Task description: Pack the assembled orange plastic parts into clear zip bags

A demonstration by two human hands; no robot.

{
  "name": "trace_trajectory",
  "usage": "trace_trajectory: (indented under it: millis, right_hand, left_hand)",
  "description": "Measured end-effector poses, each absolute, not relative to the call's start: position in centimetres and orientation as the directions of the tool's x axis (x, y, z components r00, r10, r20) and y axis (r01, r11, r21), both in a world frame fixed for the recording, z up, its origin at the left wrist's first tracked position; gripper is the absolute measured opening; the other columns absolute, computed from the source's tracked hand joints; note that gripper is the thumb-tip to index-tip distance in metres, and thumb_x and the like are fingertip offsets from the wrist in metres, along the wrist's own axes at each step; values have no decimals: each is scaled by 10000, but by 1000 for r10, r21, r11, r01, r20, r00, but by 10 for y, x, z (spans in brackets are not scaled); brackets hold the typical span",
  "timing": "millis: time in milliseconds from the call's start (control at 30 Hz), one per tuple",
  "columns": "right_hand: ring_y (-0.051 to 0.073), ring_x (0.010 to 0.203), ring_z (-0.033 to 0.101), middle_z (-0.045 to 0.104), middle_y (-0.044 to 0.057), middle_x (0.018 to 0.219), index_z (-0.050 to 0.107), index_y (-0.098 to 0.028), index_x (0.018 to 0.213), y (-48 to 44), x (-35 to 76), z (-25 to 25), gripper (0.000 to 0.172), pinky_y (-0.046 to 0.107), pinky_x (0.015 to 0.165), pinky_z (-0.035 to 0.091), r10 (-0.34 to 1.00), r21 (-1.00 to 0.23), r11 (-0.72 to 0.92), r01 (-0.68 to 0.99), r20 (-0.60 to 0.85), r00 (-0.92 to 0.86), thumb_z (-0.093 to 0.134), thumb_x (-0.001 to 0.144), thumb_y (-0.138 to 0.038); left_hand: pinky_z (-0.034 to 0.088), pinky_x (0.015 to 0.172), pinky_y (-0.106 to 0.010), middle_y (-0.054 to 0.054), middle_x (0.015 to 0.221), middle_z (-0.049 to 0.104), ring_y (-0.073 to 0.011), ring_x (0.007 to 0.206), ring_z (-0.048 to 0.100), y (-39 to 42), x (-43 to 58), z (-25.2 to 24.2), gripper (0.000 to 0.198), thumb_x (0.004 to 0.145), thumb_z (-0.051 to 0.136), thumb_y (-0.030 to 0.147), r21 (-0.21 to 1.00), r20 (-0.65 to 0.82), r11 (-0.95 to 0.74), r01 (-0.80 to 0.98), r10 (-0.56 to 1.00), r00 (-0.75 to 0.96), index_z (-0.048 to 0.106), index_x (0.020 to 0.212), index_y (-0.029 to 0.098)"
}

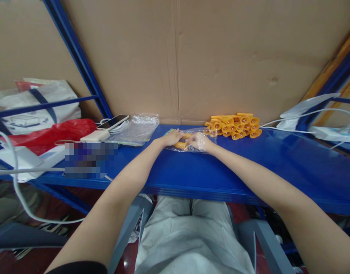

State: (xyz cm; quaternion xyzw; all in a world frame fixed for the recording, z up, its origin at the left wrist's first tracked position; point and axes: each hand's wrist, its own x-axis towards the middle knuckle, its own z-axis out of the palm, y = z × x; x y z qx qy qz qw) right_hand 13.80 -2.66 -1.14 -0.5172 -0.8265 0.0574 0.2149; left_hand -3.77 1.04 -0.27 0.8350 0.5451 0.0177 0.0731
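Note:
A clear plastic bag (pixel 189 149) lies on the blue tabletop in front of me, with orange plastic horn-shaped pieces (pixel 181 145) in it. My left hand (pixel 173 137) rests over the left end of the bag, fingers stretched out and flat. From the right, my right hand (pixel 198 141) reaches under the clear film, its fingers bent against the orange pieces. Just beyond it, a stack of several orange horn-shaped pieces (pixel 234 125) lies with the flared ends facing me. The film's glare partly hides the right fingertips.
Flat clear plastic bags (pixel 137 129) lie to the left, beside a phone (pixel 113 122) and a white power bank (pixel 95 136). Farther left are a red plastic bag (pixel 57 133) and white cables. Cardboard (pixel 177 61) walls the back; blue posts (pixel 78 57) flank it.

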Motion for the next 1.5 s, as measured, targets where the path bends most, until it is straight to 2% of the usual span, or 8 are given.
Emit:
trace_trajectory:
  millis: [267, 400, 567, 667, 733, 933, 1300, 1500]
  right_hand:
    - [263, 796, 704, 758, 157, 837, 780, -145, 864, -38, 135, -2, 484, 289, 655, 426, 912, -100, 393, 914, 171, -374, 483, 959, -516]
    - [302, 995, 710, 759, 188, 1022, 773, -134, 1046, -46, 142, 15, 412, 299, 759, 486, 933, 41, 321, 946, 157, -324, 477, 951, -404]
    - [323, 1071, 659, 712, 221, 1133, 698, -94, 1165, -42, 168, 34, 396, 376, 843, 492, 931, 26, 104, 994, 350, -106, 416, 915, -214]
    - [328, 1199, 558, 617, 227, 1312, 614, -79, 1259, -31, 193, 34, 432, 430, 932, 440, 825, 49, 119, 992, 551, -126, 388, 908, -188]
    - [343, 1255, 499, 550, 223, 1407, 583, -95, 1304, -22, 208, 28, 451, 481, 975, 396, 784, 90, 132, 987, 600, -160, 404, 907, -210]
    - [332, 1163, 549, 686, 187, 1200, 660, -128, 1173, -5, 227, 8, 389, 581, 1015, 307, 886, 186, 83, 979, 436, -158, 362, 944, -228]
    - [336, 1165, 538, 664, 227, 1201, 654, -62, 1222, -8, 221, 11, 403, 545, 1004, 298, 883, 240, 29, 970, 448, -138, 394, 948, -201]
    - [330, 1137, 541, 669, 224, 1172, 655, -56, 1198, -11, 215, 14, 391, 520, 1001, 284, 880, 247, -6, 969, 461, -112, 397, 943, -199]
  left_hand:
    - [98, 1243, -339, -87, 1650, 171, -206, 1538, 100, 14, -39, -4, 667, 1022, 51, 413, 149, -54, -371, 917, 923, 382, 281, 1576, 119]
    - [102, 1242, -334, -93, 1653, 124, -214, 1539, 86, 18, -41, -7, 676, 1015, 53, 404, 176, -46, -368, 913, 923, 381, 248, 1583, 93]
    - [114, 1242, -355, -72, 1651, 166, -219, 1541, 103, 28, -45, -12, 717, 1007, 23, 480, 202, -11, -360, 911, 929, 370, 301, 1572, 138]
    - [113, 1241, -359, -87, 1652, 157, -215, 1542, 110, 32, -48, -13, 715, 1007, 32, 481, 211, -4, -358, 909, 930, 368, 302, 1570, 131]
    - [110, 1242, -375, -92, 1648, 155, -219, 1541, 112, 32, -48, -13, 700, 1009, 44, 463, 208, -5, -369, 906, 926, 378, 304, 1567, 131]
    - [95, 1243, -370, -82, 1648, 143, -217, 1542, 88, 27, -50, -10, 692, 1009, 54, 453, 201, -25, -383, 902, 918, 396, 282, 1575, 125]
    - [119, 1241, -371, -67, 1644, 213, -231, 1541, 125, 29, -54, -14, 796, 978, -4, 605, 206, 4, -382, 901, 921, 390, 325, 1567, 182]
    - [97, 1241, -359, -78, 1655, 133, -215, 1546, 89, 19, -52, -7, 729, 1004, 31, 514, 192, -51, -388, 901, 913, 404, 267, 1582, 136]
